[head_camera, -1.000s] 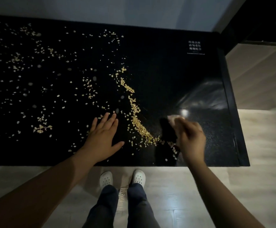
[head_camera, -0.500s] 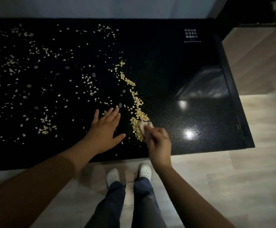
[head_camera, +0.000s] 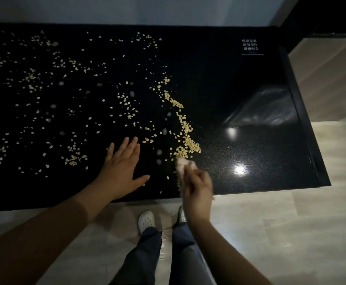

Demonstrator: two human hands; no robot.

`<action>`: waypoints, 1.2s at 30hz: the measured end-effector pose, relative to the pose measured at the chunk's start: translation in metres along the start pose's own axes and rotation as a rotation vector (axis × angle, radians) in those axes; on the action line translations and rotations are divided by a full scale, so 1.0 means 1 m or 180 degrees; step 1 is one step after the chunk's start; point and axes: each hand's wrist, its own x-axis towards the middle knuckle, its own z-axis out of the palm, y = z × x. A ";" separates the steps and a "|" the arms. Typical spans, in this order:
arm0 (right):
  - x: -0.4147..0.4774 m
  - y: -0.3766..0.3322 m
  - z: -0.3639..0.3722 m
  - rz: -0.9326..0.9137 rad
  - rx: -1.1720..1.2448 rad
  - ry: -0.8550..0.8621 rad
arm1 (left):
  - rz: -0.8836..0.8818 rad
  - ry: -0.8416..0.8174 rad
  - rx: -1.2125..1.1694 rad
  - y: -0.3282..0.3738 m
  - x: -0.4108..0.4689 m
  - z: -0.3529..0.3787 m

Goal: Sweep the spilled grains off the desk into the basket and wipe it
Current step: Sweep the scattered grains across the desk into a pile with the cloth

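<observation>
Over the last second the right hand point(head_camera: 198, 189) had come in from the bare right side of the worktop point(head_camera: 260, 161) to the near end of the ridge of grains point(head_camera: 185, 138). The thin tail that had curled toward the front edge was now pushed up into a thicker clump just beyond the pale cloth point(head_camera: 183, 165). I took that as gathering work only: the right side was swept, but most of the spill still lay scattered across the left half, and a few strays sat by the front edge. I could see no basket from where I stood, so nothing looked ready to go into it, and wiping seemed a long way off.

The right hand hung low over the front edge, blurred with motion, its fingers bunched around the cloth and the wad poking out toward the clump. The left hand point(head_camera: 124, 171) lay palm down on the worktop just left of the ridge, fingers point(head_camera: 130, 145) straight and slightly apart, thumb splayed toward the cloth, holding nothing.
</observation>
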 end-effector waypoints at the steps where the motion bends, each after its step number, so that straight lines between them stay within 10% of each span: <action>1: -0.004 -0.009 0.007 -0.0010 0.0125 -0.0093 | -0.0011 -0.0003 0.0005 -0.002 -0.001 0.000; 11: 0.084 0.004 -0.067 0.0489 -0.0297 0.1005 | 0.0098 -0.0007 -0.0020 -0.020 0.003 0.002; 15: 0.110 0.033 -0.074 0.0970 -0.0525 0.0687 | 0.0134 -0.0018 -0.0022 -0.020 0.008 0.004; 26: 0.046 -0.030 0.021 -0.0009 0.0109 -0.0093 | 0.0263 -0.0079 -0.0048 -0.029 0.011 0.003; 36: 0.138 0.000 -0.045 0.0719 -0.0039 0.0729 | 0.0180 0.0035 -0.0024 -0.029 0.016 0.003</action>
